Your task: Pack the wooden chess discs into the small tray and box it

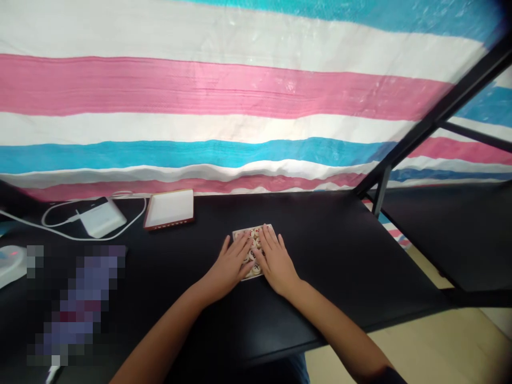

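A small pale board (242, 233) packed with several round wooden pieces (253, 253) marked in red and black lies in the middle of the black table (328, 250). My left hand (228, 266) lies flat on the board's left part, fingers stretched out over the pieces. On the right part rests my right hand (275, 260), likewise flat with fingers spread. Both hands cover most of the board; only its far edge and a strip between the hands show.
At the back left stand a shallow white tray with a reddish rim (169, 208) and a white power bank (102, 217) with a looped white cable (60, 210). A white device (10, 261) sits at the left edge. A striped tarp (224, 90) hangs behind; a second black table (452, 234) lies right.
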